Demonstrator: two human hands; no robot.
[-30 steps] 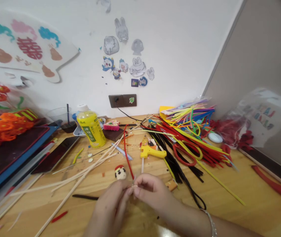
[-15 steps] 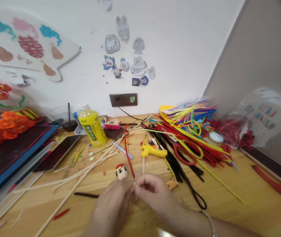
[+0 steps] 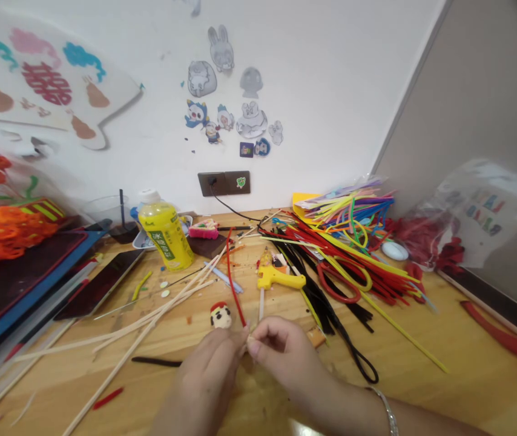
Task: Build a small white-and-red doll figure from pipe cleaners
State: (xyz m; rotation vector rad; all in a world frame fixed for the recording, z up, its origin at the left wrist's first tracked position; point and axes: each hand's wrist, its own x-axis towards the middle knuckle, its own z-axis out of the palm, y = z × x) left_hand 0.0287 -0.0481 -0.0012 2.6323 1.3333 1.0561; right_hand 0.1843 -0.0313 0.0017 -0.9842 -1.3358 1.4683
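Note:
My left hand (image 3: 208, 372) and my right hand (image 3: 283, 354) meet at the fingertips near the table's front, pinching a small pale piece (image 3: 249, 340). A thin red stem (image 3: 233, 278) runs up from just beside that pinch, and I cannot tell whether it is held. To the left of my left hand sits a small clay head with a red cap (image 3: 220, 317). Beyond my right hand lies a yellow hot glue gun (image 3: 276, 278), and a small orange-brown ruler piece (image 3: 316, 337) is close to that hand.
Long pale wooden sticks (image 3: 122, 339) spread across the wooden table (image 3: 249, 399) to the left. Heaps of black, red and yellow pipe cleaners (image 3: 340, 266) fill the right. A yellow drink bottle (image 3: 165, 238), a dark tablet (image 3: 99, 284) and orange craft flowers (image 3: 4, 242) stand farther left.
The view has shifted slightly, so the table items sit a little higher and farther left. My hands stay together at the fingertips, still pinching the small piece.

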